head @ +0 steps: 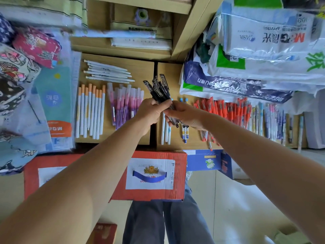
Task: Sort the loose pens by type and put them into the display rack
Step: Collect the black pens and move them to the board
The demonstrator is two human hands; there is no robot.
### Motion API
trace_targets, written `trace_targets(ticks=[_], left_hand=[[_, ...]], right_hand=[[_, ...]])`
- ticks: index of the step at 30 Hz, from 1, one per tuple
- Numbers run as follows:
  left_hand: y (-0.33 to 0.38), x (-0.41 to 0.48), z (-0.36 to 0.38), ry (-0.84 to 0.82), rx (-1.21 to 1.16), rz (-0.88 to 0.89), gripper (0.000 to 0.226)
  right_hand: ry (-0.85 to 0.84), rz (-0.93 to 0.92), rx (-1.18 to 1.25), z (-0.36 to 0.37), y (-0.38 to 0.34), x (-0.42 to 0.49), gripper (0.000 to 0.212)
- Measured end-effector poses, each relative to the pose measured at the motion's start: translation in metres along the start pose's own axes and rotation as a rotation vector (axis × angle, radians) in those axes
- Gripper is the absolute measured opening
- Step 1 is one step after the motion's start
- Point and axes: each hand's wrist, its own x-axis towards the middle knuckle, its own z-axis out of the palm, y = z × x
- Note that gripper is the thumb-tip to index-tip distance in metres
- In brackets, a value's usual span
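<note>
Wooden shelving (140,67) fills the view ahead: two flat boards side by side w/ a dark gap btwn them, and more shelves holding paper goods above. Big plastic bags (263,41) of stock pile up on the R side, overhanging the R board. Below the boards, in front of my legs, sits a red carton (181,173) w/ a white label, and a blue box (198,161) just beside it to the R. On the far L, patterned fabric pouches (37,46) are heaped, w/ a teal notebook pack (54,103) next to them.

Sorted rows lie on the boards. Red pens (228,110) spread in a long row on the R board. Orange-capped white pens (91,111) and pink-purple pens (124,103) lie side by side on the L board, w/ plain white pens (107,73) behind them, lying crosswise. A few white-and-blue pens (166,134) lie right under my hands.

Both arms reach fwd and meet over the gap. My L hand (151,111) is curled round the middle of a bundle of black pens (159,87), held in the air w/ caps fanning up and away from me. My R hand (184,115) pinches the lower ends of the same bundle, fingers closed on it and touching my L hand.
</note>
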Motion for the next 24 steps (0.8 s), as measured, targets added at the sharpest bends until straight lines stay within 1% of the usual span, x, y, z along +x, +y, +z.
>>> trace_targets(ticks=[1, 2, 4, 5, 6, 7, 8, 10, 13, 16, 19, 21, 24], left_hand=[[-0.001, 0.005, -0.005, 0.025, 0.040, 0.019, 0.021], [-0.002, 0.011, -0.010, 0.066, 0.129, 0.039, 0.029], [-0.005, 0.023, -0.025, 0.228, 0.460, 0.140, 0.056], [-0.003, 0.027, -0.032, 0.344, 0.650, 0.248, 0.059], [-0.001, 0.030, -0.039, 0.453, 0.806, 0.379, 0.058], [0.004, 0.034, -0.045, 0.519, 0.923, 0.502, 0.056], [0.009, 0.038, -0.050, 0.544, 1.009, 0.603, 0.056], [0.018, 0.053, -0.059, 0.521, 1.145, 0.709, 0.059], [0.030, 0.074, -0.066, 0.400, 1.336, 0.725, 0.070], [0.038, 0.091, -0.069, 0.297, 1.456, 0.745, 0.080], [0.040, 0.107, -0.070, 0.262, 1.501, 0.745, 0.075], [0.039, 0.114, -0.069, 0.274, 1.508, 0.739, 0.068], [0.036, 0.122, -0.068, 0.296, 1.482, 0.753, 0.061]], right_hand=[[-0.003, 0.002, -0.010, -0.004, -0.002, 0.004, 0.013], [0.000, 0.005, -0.015, -0.010, -0.005, 0.008, 0.010], [0.007, 0.030, -0.052, -0.022, -0.009, 0.018, 0.007], [0.007, 0.040, -0.098, -0.029, -0.011, 0.023, 0.007], [0.001, 0.047, -0.151, -0.035, -0.014, 0.029, 0.009], [-0.007, 0.053, -0.198, -0.041, -0.017, 0.035, 0.009], [-0.019, 0.057, -0.236, -0.045, -0.021, 0.040, 0.009], [-0.032, 0.056, -0.300, -0.053, -0.031, 0.052, 0.009], [-0.047, 0.058, -0.409, -0.065, -0.046, 0.071, 0.010], [-0.080, 0.063, -0.563, -0.078, -0.056, 0.088, 0.011], [-0.116, 0.046, -0.648, -0.086, -0.061, 0.101, 0.011], [-0.121, 0.053, -0.689, -0.088, -0.062, 0.107, 0.013], [-0.105, 0.065, -0.732, -0.088, -0.058, 0.118, 0.011]])
